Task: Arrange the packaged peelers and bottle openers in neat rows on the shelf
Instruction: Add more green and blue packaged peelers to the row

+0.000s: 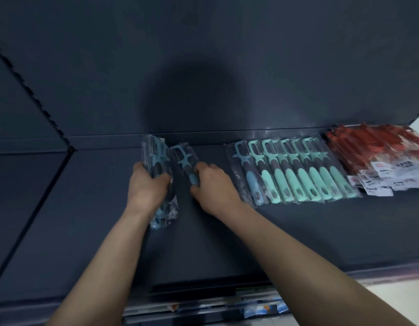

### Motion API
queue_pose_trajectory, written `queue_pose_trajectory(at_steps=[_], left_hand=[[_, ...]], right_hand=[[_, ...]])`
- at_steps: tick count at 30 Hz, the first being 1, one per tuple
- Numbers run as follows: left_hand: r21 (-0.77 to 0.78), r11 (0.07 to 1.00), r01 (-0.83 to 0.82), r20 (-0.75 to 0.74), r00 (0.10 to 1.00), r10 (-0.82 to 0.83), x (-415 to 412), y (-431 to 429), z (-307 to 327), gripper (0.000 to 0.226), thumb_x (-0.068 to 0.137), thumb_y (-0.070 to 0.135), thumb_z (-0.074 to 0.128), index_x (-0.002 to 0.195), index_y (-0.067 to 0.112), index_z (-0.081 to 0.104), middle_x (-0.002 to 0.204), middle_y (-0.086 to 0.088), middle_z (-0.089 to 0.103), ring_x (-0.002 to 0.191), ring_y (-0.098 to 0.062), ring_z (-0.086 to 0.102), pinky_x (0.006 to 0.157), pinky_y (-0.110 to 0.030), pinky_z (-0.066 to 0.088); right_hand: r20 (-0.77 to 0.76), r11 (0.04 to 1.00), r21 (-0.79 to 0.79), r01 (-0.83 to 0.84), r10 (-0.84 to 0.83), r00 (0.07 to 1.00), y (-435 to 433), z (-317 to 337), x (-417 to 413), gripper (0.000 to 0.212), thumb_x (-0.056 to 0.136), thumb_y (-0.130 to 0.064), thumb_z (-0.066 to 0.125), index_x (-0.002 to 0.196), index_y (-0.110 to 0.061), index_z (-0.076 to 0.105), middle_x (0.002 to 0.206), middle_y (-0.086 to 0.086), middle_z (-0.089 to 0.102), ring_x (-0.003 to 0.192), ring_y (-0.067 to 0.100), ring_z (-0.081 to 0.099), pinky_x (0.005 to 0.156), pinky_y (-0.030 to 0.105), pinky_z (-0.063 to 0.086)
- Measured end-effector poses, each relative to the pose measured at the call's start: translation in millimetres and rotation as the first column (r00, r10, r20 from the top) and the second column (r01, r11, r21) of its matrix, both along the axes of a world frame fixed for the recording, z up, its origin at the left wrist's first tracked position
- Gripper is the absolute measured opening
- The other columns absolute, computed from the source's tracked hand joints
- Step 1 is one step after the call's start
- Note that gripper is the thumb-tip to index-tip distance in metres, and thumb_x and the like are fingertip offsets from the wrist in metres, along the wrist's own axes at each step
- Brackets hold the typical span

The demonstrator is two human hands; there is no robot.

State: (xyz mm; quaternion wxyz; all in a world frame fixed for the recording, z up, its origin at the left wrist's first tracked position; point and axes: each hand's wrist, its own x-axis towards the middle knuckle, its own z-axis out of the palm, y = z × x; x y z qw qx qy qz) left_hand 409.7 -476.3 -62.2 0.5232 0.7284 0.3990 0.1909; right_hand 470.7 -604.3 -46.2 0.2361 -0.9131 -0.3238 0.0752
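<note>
My left hand (148, 184) grips a stack of blue packaged peelers (159, 158), held upright over the dark shelf (98, 208). Just to its right, my right hand (212, 184) is shut on a single blue packaged peeler (185, 158), tilted and low over the shelf. Further right, a neat row of packaged peelers (295, 170) lies flat, one blue at its left end and several mint green. A pile of red packaged bottle openers (378, 151) lies at the far right against the back panel.
The dark back panel (203, 67) rises behind the shelf. A divider seam (39, 194) runs diagonally at the left. The shelf's front edge (345, 274) is near my forearms, with a lower shelf holding packaged goods (262, 309) beneath.
</note>
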Motion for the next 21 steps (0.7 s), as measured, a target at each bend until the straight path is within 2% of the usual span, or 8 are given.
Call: queue_pose_trajectory(at_steps=[6, 11, 16, 18, 21], left_hand=[[0.032, 0.999, -0.029, 0.003, 1.000, 0.029, -9.6, 8.5, 5.0, 0.027, 0.080, 0.012, 0.062, 0.103, 0.014, 0.049, 0.084, 0.003, 0.058, 0.068, -0.010, 0.058, 0.046, -0.020, 0.040], [0.026, 1.000, 0.000, 0.021, 1.000, 0.000, -6.9, 7.6, 6.4, 0.028, 0.081, 0.011, 0.061, 0.104, 0.015, 0.046, 0.082, 0.006, 0.054, 0.068, -0.007, 0.054, 0.048, -0.020, 0.039], [0.038, 0.996, 0.086, 0.026, 0.996, -0.087, 5.2, -3.5, 6.6, 0.031, 0.080, 0.013, 0.062, 0.105, 0.017, 0.045, 0.083, 0.008, 0.052, 0.070, -0.006, 0.053, 0.050, -0.021, 0.038], [0.029, 0.993, 0.113, 0.029, 0.993, -0.114, 10.4, -8.8, 6.1, 0.033, 0.080, 0.014, 0.062, 0.108, 0.017, 0.045, 0.084, 0.008, 0.053, 0.070, -0.006, 0.053, 0.049, -0.021, 0.038], [0.041, 0.990, 0.134, 0.027, 0.991, -0.135, 15.7, -15.0, 5.2, 0.035, 0.080, 0.014, 0.062, 0.112, 0.015, 0.046, 0.083, 0.010, 0.052, 0.068, -0.003, 0.052, 0.045, -0.015, 0.035]], right_hand=[[0.054, 0.995, -0.073, 0.066, -0.062, 0.997, 12.4, 1.6, -5.3, 0.032, 0.090, -0.020, 0.057, 0.117, -0.003, 0.050, 0.113, 0.018, 0.055, 0.101, 0.034, 0.056, 0.071, 0.033, 0.041], [0.105, 0.988, -0.011, 0.151, -0.149, 0.983, 5.9, 6.8, -4.7, 0.019, 0.091, -0.009, 0.047, 0.110, -0.005, 0.047, 0.100, 0.018, 0.063, 0.091, 0.036, 0.060, 0.062, 0.031, 0.033], [0.019, 0.964, -0.003, 0.267, -0.267, 0.963, -17.1, 11.0, 4.1, 0.039, 0.086, 0.000, 0.043, 0.122, -0.014, 0.040, 0.094, 0.015, 0.061, 0.085, 0.033, 0.057, 0.064, 0.032, 0.035], [-0.009, 0.953, -0.010, 0.304, -0.304, 0.953, -26.2, 11.7, 5.7, 0.046, 0.084, 0.002, 0.041, 0.124, -0.020, 0.042, 0.088, 0.011, 0.053, 0.080, 0.031, 0.051, 0.064, 0.033, 0.038], [0.013, 0.951, -0.057, 0.305, -0.304, 0.952, -34.1, 9.0, 6.1, 0.042, 0.084, -0.001, 0.045, 0.121, -0.021, 0.052, 0.098, 0.012, 0.054, 0.091, 0.033, 0.055, 0.068, 0.034, 0.042]])
